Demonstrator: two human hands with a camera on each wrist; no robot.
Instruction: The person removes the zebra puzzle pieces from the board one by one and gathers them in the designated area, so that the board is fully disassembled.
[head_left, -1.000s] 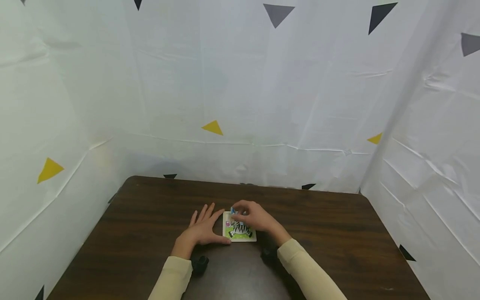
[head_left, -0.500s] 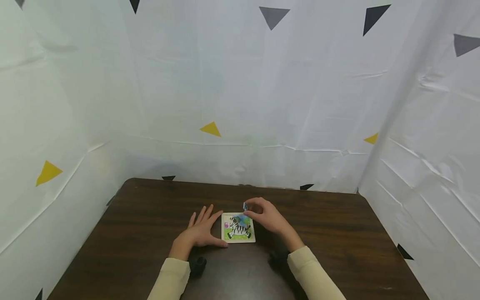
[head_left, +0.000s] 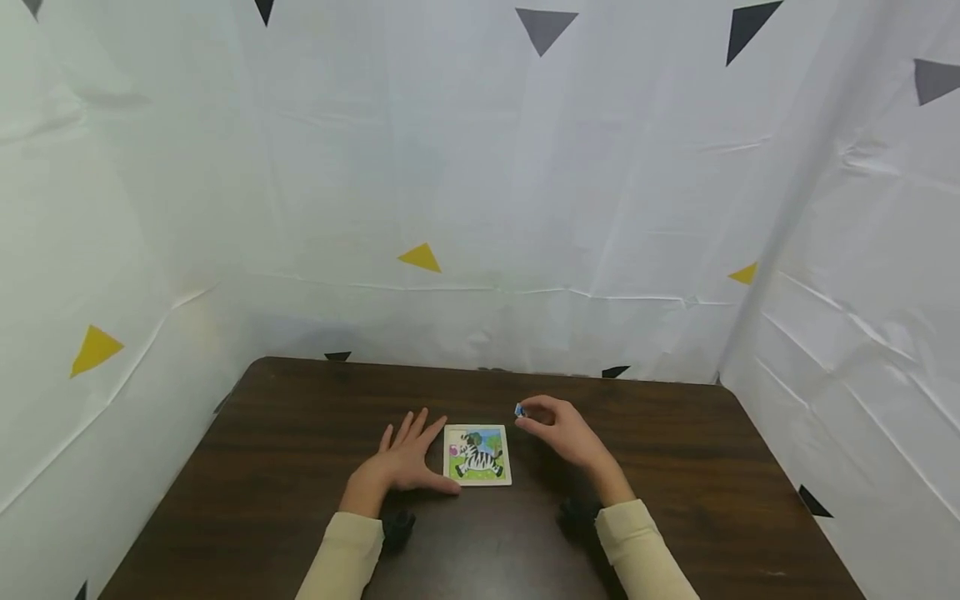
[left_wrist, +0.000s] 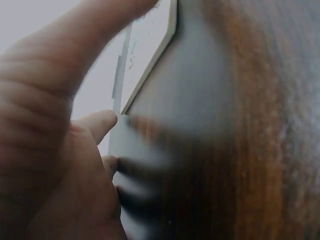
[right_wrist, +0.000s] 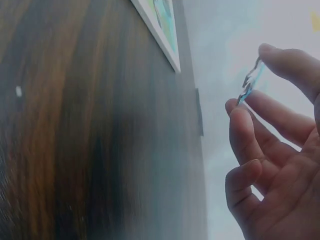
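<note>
A square zebra jigsaw puzzle point(head_left: 477, 455) in a pale frame lies flat on the dark wood table. Its upper left corner shows a bare pale patch. My left hand point(head_left: 401, 462) rests spread at the puzzle's left side, thumb by the near left corner and index finger by the far left one. Off the puzzle's far right corner, my right hand point(head_left: 564, 429) pinches a small blue puzzle piece point(head_left: 521, 411) between thumb and fingertips. In the right wrist view the puzzle piece point(right_wrist: 250, 82) is seen nearly edge-on, held above the table.
The brown table point(head_left: 315, 417) has rounded far corners and stands against white sheeting point(head_left: 480, 167) with triangle prints on several sides. Black wrist cameras sit under both wrists, the left camera point(head_left: 397, 530) close above the table.
My right hand has moved from over the puzzle's upper left area to beyond its right side, carrying the pinched puzzle piece. My left hand has stayed in place.
</note>
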